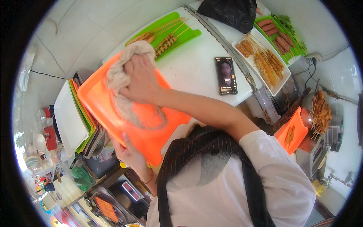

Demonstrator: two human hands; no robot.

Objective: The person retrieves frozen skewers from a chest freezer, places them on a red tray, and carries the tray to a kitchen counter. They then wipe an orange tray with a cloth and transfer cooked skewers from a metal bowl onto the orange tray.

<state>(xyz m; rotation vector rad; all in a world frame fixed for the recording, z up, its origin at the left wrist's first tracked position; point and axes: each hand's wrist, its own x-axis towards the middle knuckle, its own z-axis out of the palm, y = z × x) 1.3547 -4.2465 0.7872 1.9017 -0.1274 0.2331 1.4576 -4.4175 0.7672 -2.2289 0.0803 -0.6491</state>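
Observation:
An orange plastic tray (147, 144) is tilted over the near left of the white counter. My left hand (132, 156) grips its lower left rim, thumb on the inner side. My right hand (141, 79) holds a bunched beige cloth (117, 73) against the tray's upper part, and part of the cloth hangs down over the tray's inside. Dull smears show on the orange surface beneath it. Just beyond, a green tray (185, 35) holds several skewers of food (167, 44). A smartphone (226, 76) with a lit screen lies on the counter to the right.
Stacked trays (69, 116) stand at left. Across a worn metal strip (221, 45) are a white tray (272, 88) of skewers, a green tray (286, 54) of sausages and a black plastic bag (229, 12). Lower right, another orange tray (297, 124) sits near a metal bowl of skewered food (322, 113).

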